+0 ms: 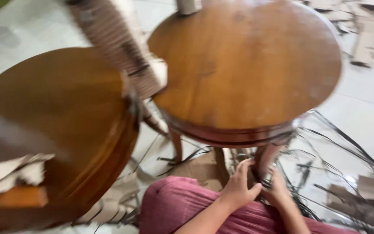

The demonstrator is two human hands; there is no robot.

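A round brown wooden table (247,65) stands before me on a white tiled floor. Under its rim, both my hands meet at one of its legs (268,157). My left hand (239,184) has its fingers curled against the leg's lower part. My right hand (278,188) grips the same leg from the right side. The picture is blurred, so what lies between the fingers is hard to tell. My knee in pink cloth (174,208) sits just below the hands.
A second round wooden table (66,112) fills the left. A corrugated cardboard piece (117,43) leans between the two tops. Black plastic straps (338,147) and cardboard scraps (364,39) litter the floor at right. Paper wrapping (9,173) hangs at lower left.
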